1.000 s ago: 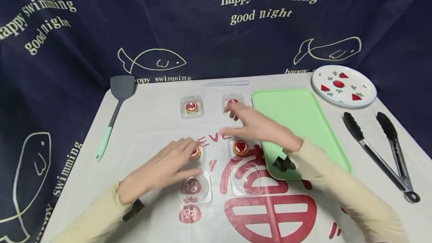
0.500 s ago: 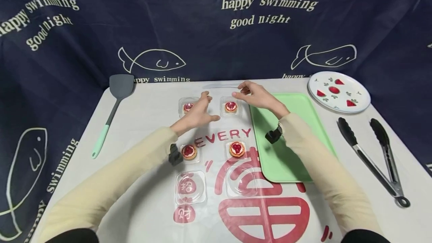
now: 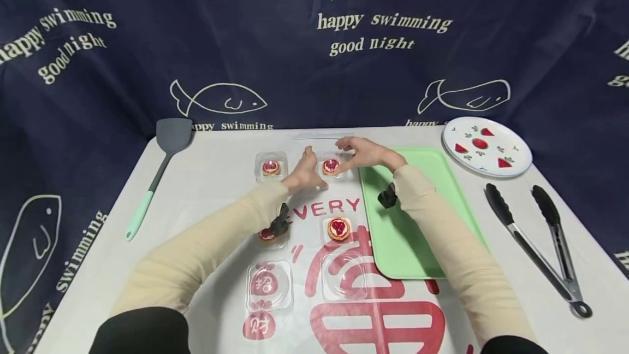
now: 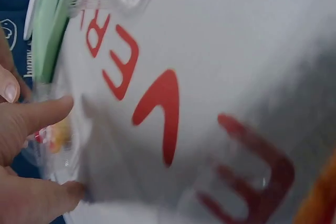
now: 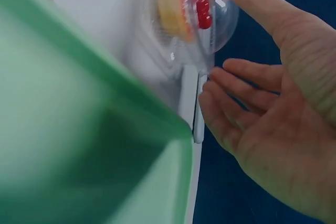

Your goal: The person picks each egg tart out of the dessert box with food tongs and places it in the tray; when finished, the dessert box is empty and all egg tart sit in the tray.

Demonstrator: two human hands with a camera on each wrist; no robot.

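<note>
In the head view, a small tart [image 3: 330, 165] with red topping sits inside a domed clear plastic box [image 5: 224, 30] at the back of the table. My left hand [image 3: 306, 172] is at the left side of this box, thumb and fingers spread apart. On the right, my right hand [image 3: 367, 154] arches over the box's corner, its thumb by the lid and its loosely bent fingers behind it. The right wrist view has the thumb along the dome and the other fingers off to one side. Whether either hand touches the plastic is hard to tell.
Other boxed tarts [image 3: 271, 167] [image 3: 339, 229] stand nearby; my left wrist partly covers one tart [image 3: 267, 235]. Two clear lids or boxes [image 3: 269, 285] lie in front. Around them are a green tray [image 3: 408, 223], plates [image 3: 486, 146], tongs [image 3: 535, 250], a spatula [image 3: 162, 165] and a pale knife [image 3: 321, 136].
Both hands have moved from over the middle of the table to the back right box. The left hand came forward and right, past the back left box; the right hand lowered beside the lid.
</note>
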